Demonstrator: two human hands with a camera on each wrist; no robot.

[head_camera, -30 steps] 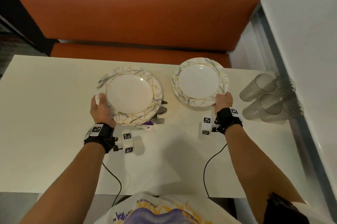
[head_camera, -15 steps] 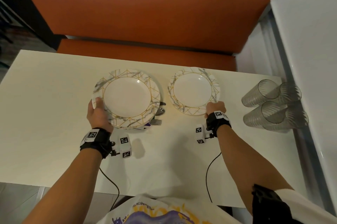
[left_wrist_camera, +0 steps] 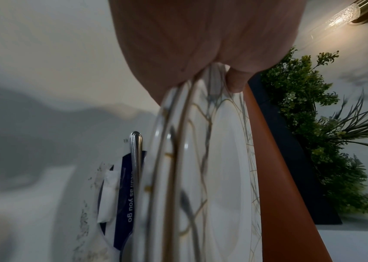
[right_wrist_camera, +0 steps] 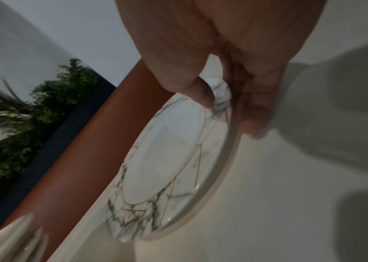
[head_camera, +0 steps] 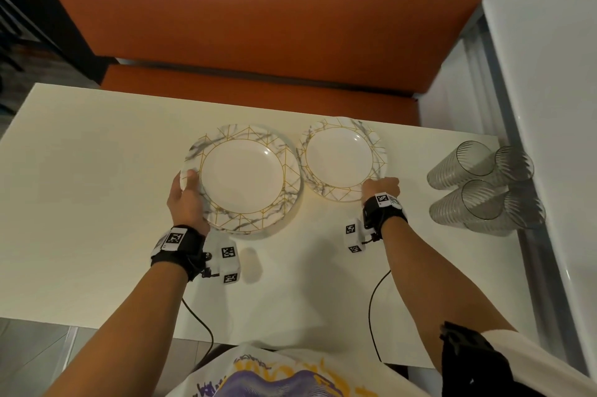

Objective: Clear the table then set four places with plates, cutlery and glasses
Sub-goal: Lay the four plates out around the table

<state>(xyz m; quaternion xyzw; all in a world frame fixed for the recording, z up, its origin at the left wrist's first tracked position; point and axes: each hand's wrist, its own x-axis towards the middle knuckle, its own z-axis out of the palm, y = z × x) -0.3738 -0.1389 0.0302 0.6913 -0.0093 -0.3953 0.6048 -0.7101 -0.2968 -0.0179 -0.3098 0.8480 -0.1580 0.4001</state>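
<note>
Head view: our left hand [head_camera: 186, 199] pinches stacked plates [head_camera: 245, 178], right hand [head_camera: 381, 187] pinches one plate [head_camera: 342, 159]; we should lower it flat at the far-right seat.

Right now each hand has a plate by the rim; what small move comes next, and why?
Probably lower the right hand's plate flat onto the table: the right wrist view shows it tilted, far edge near the surface. The left hand grips stacked plates.
</note>
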